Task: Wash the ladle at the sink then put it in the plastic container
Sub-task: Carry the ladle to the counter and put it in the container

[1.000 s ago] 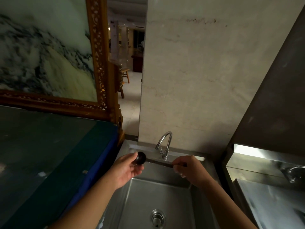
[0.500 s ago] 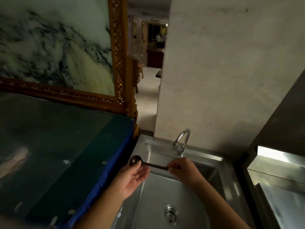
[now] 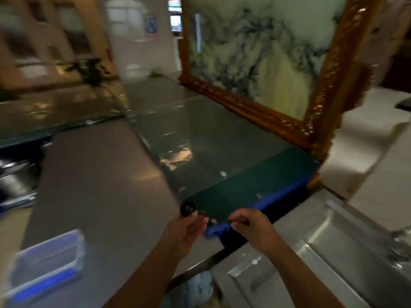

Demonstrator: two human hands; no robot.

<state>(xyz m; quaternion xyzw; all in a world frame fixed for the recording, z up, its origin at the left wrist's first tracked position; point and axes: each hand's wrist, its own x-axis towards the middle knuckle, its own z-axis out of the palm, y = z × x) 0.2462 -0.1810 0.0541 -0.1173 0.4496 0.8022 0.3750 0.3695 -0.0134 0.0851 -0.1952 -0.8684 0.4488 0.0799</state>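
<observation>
Small dark ladle [image 3: 188, 208]: round, glossy, near-black bowl with a thin dark handle running right from it, held level between your two hands. The whole frame is motion-blurred, so the handle reads only as a faint dark line, and you can't tell whether the bowl is wet. Your left hand [image 3: 185, 227] is cupped under the bowl end, fingers curled up around it with the bowl showing just above the fingertips. Your right hand [image 3: 250, 223] is closed in a narrow pinch on the far end of the handle, thumb and forefinger together. The ladle sits in the air above the near corner of the dark green, glass-topped table [image 3: 222, 152] with its blue cloth edge [image 3: 280, 196], just left of the stainless-steel sink [image 3: 333, 247], not over the basin. The clear rectangular plastic container with blue trim [image 3: 46, 261] rests on the grey countertop [image 3: 100, 185] at lower left, well apart from the ladle. Behind the table stands a marble-patterned panel in a carved gold-brown frame [image 3: 266, 121], upright along the table's far edge. Pale wall to the right of the frame; everything beyond is too smeared to read.
</observation>
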